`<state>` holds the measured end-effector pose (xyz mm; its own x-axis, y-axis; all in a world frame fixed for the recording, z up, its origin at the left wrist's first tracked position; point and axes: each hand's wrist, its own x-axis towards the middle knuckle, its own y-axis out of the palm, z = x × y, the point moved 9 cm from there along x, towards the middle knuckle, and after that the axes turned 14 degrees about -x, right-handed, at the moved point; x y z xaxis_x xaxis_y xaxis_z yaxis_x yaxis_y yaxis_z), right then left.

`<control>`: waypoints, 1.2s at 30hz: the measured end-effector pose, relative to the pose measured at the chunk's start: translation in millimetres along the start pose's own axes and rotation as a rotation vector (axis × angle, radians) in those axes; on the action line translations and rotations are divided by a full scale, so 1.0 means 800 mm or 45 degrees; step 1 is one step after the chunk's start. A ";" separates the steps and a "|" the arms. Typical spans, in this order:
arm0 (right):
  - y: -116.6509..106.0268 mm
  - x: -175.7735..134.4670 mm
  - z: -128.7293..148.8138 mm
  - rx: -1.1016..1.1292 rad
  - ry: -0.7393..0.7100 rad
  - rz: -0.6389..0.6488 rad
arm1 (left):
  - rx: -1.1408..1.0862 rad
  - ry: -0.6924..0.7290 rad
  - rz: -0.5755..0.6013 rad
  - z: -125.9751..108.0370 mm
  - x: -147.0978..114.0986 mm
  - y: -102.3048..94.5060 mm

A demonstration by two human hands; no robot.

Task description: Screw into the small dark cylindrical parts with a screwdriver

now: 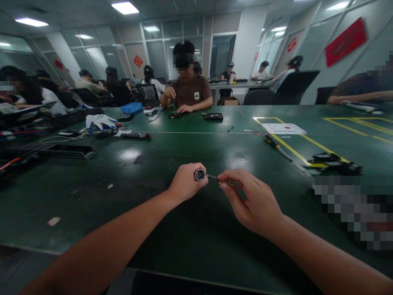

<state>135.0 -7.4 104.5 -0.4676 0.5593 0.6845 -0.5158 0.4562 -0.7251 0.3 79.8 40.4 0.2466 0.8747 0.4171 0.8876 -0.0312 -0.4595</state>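
Near the centre of the frame, the right hand (253, 200) is pinching a slim screwdriver (232, 183), its shaft pointing left to a round dark part (199, 175), which the left hand (186, 180) is gripping in curled fingers. Both hands are working above the green table (159, 229). Farther off, right of centre, a yellow-and-black screwdriver (278, 147) is lying; upper left, white gloves (100, 122) are resting; upper centre, a person in brown (188, 92) is bending forward.
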 end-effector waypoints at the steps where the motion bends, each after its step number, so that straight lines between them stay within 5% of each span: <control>1: 0.001 0.000 -0.001 -0.002 0.004 0.005 | -0.004 -0.007 0.000 0.000 0.000 0.000; 36: 0.000 0.001 0.001 -0.014 0.003 -0.006 | -0.017 -0.011 0.009 -0.002 -0.001 0.000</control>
<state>134.1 -7.9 105.3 -0.4635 0.5588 0.6877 -0.5098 0.4666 -0.7228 1.1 78.3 41.5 0.2496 0.8785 0.4074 0.8910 -0.0436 -0.4518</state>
